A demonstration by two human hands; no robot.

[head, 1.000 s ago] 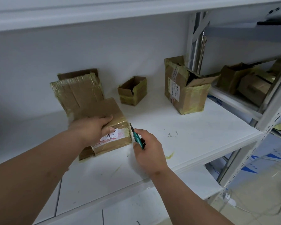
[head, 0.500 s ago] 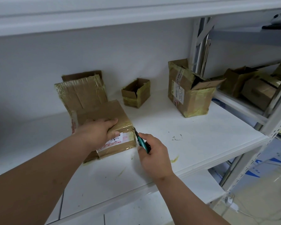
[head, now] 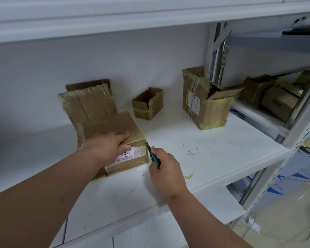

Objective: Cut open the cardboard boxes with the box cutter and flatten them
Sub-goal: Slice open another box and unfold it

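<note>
A taped brown cardboard box with a white label lies on the white shelf. My left hand lies on its top, fingers over the near edge and thumb against the labelled front. My right hand grips a green box cutter, whose blade tip touches the box's near right corner. Flattened cardboard leans against the wall behind the box.
A small open box stands at the back of the shelf. A taller open box stands to the right. More boxes sit on the neighbouring rack. Tape scraps dot the shelf. A cable and plug lie on the floor.
My right hand has brought the cutter up to the box's near right corner. My left hand stays on the box top. The camera has shifted slightly.
</note>
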